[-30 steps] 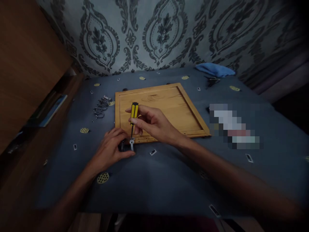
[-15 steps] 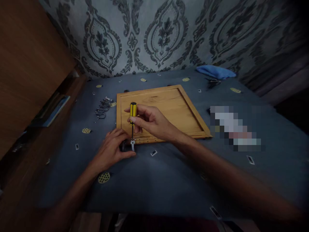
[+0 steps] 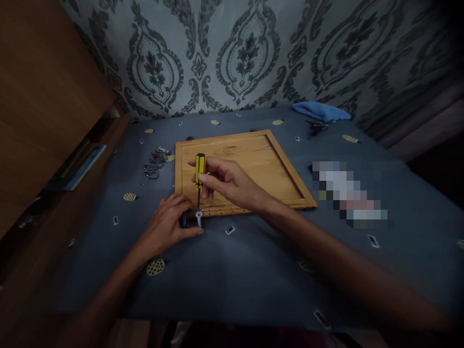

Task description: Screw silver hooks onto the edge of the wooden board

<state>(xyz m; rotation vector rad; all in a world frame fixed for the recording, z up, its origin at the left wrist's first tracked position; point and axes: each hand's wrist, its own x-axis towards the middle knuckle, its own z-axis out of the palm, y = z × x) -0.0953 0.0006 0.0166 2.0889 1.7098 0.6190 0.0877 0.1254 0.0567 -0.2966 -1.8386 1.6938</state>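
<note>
My right hand (image 3: 226,179) is closed around the yellow and black handle of a screwdriver (image 3: 200,170). The tool stands upright, its shaft pointing down to a silver metal hook (image 3: 199,217) at the near left edge of a framed wooden board (image 3: 232,157). Thumb and fingers of my left hand (image 3: 168,220) are curled about that hook and steady it against the edge. A darker hook (image 3: 185,218) beside it is partly covered by my left fingers. Small dark holes run along the board's near edge. The screw under the tip is too small to make out.
Several loose metal hooks (image 3: 154,163) lie in a pile left of the board. A blue cloth (image 3: 322,111) and a dark tool like scissors or pliers (image 3: 317,127) are at the back right. A blurred-out item (image 3: 348,193) lies at right. A wooden cabinet (image 3: 47,96) borders the left.
The view has shifted slightly. Both hands, the screwdriver and the hook hold nearly the same places; my right thumb sits a touch higher on the handle.
</note>
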